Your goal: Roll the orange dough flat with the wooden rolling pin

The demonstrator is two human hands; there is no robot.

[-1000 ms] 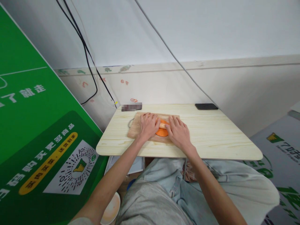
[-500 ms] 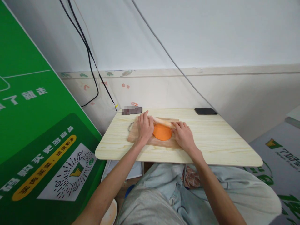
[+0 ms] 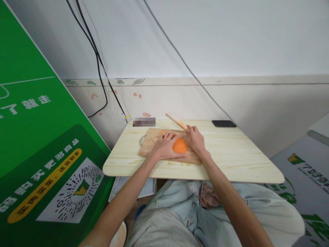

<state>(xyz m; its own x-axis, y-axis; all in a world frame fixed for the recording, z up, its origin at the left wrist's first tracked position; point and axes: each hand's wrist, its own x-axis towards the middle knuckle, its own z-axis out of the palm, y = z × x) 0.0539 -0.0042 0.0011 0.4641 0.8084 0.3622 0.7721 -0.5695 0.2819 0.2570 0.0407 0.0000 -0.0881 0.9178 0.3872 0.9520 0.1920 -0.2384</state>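
Observation:
A flat orange piece of dough [image 3: 180, 146] lies on a wooden cutting board [image 3: 149, 145] with a metal ring handle at its left end. My left hand [image 3: 166, 146] rests over the dough's left part, fingers stretched and the thumb spread along the near side; the covered edge is hidden. At the dough's right, my right hand [image 3: 195, 139] is closed round one end of a light wooden rolling pin [image 3: 177, 121]. The pin's free end points up and to the left, lifted off the dough.
The board sits on a pale wood-grain table [image 3: 231, 154]. A black phone [image 3: 224, 123] lies at the back right, and a partly blurred dark object [image 3: 144, 122] at the back left. Cables [image 3: 99, 61] hang by the wall. A green printed panel [image 3: 64, 137] stands at the left.
My left hand has let go of the rolling pin and moved down onto the dough. My right hand has lifted the pin and tilted its free end away.

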